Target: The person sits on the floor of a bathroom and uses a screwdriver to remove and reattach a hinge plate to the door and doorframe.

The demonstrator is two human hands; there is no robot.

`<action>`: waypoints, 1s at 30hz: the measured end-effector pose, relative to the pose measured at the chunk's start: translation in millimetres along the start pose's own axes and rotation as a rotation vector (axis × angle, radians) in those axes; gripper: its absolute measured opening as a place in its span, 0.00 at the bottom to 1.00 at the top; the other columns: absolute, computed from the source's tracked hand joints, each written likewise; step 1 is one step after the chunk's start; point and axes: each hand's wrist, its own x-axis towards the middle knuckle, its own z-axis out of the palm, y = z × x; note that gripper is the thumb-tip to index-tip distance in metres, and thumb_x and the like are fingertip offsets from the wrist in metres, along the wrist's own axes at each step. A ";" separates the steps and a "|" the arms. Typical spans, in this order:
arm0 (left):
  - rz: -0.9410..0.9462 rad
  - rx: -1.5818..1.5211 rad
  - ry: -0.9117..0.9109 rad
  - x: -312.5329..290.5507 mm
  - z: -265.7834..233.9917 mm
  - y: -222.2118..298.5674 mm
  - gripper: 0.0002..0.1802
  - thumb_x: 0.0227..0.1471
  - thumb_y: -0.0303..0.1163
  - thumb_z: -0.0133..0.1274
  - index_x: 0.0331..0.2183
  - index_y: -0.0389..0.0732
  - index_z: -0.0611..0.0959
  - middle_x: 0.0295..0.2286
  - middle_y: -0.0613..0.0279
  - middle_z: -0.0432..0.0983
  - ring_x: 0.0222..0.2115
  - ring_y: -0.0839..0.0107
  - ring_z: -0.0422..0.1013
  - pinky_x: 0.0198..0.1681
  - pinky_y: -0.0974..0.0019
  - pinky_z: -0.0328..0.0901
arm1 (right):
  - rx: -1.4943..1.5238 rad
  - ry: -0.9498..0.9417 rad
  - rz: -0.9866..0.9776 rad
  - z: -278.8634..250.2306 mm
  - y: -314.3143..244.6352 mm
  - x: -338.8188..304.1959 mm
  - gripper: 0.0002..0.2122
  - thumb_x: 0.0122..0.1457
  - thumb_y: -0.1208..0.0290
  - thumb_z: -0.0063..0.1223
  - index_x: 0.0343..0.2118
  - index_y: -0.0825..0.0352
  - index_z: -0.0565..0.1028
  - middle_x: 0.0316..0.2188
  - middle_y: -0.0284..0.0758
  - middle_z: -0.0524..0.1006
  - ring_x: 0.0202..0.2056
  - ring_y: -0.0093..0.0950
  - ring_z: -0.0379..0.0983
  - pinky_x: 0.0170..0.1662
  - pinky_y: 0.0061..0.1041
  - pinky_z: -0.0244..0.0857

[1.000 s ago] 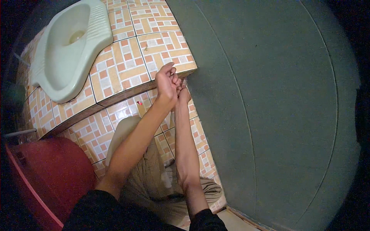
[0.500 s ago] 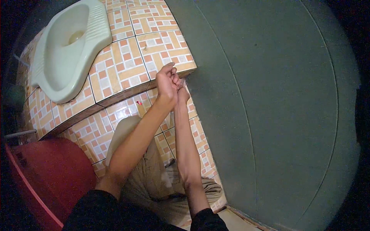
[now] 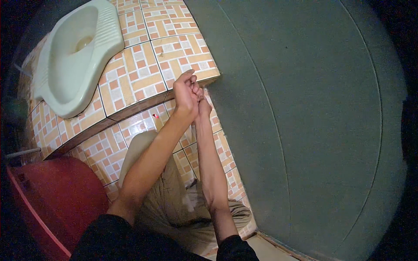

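My left hand (image 3: 185, 96) is beside the raised step's front edge, palm turned toward the right, its fingers curled in and touching my other hand. Pressed against it is my right hand (image 3: 204, 105), closed, with its fingers mostly hidden between the two hands. Whatever either hand may hold is too small or too covered to make out. Both forearms reach up from black sleeves over my bent knees in khaki trousers (image 3: 174, 195). Behind the hands runs the tiled step (image 3: 135, 82), patterned in orange, white and tan.
A pale squat toilet (image 3: 69, 65) is set into the step at the upper left. At the lower left stands a large red tub (image 3: 61, 187). A grey-green wall (image 3: 313, 122) rises close on the right. A small red scrap (image 3: 155, 116) lies on the lower tiled floor (image 3: 104, 150).
Both hands have shifted very slightly to the left in the picture, still together. The left fingers look a little more curled. The surroundings have barely moved.
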 end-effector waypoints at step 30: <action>0.013 -0.034 -0.014 -0.6 5.3 -7.0 0.15 0.54 0.33 0.49 0.42 0.36 0.73 0.26 0.67 0.65 0.21 0.76 0.56 0.25 0.70 0.53 | -0.410 -0.048 -0.531 -18.4 -11.4 11.9 0.08 0.62 0.74 0.55 0.26 0.71 0.78 0.17 0.26 0.70 0.16 0.16 0.59 0.18 0.21 0.50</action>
